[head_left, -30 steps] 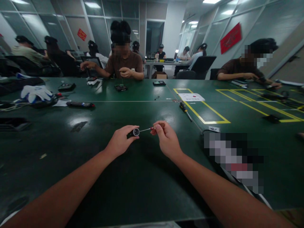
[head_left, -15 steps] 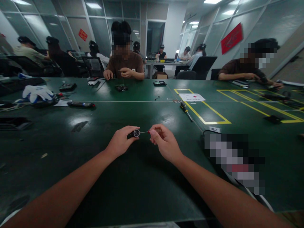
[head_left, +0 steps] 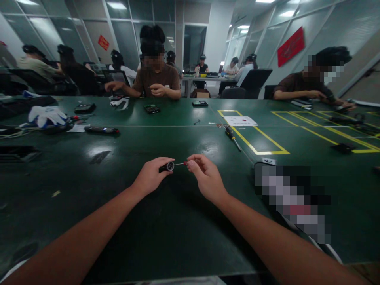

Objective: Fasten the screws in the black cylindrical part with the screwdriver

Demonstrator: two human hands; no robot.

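Above the green table, my left hand (head_left: 151, 175) is closed around a small black cylindrical part (head_left: 170, 166) with a pale ring at its round end. That end faces me and its inside is too small to make out. My right hand (head_left: 206, 174) pinches the handle of a thin screwdriver (head_left: 181, 163), with a red collar by the fingertips and most of the handle hidden in the fingers. The metal shaft points left, its tip at the right side of the black part. Whether the tip sits inside it, I cannot tell.
A yellow-black screwdriver (head_left: 233, 138) lies beyond my right hand, near a paper sheet (head_left: 241, 120) and yellow tape outlines. White gloves (head_left: 47, 116) and a dark pen-like tool (head_left: 101, 130) lie far left. A blurred-out object (head_left: 292, 202) is at right. A co-worker (head_left: 158, 81) sits opposite.
My right fingers have shifted slightly around the screwdriver handle, showing more of the red collar. My left hand stays in place. The co-worker opposite has reached one arm out sideways.
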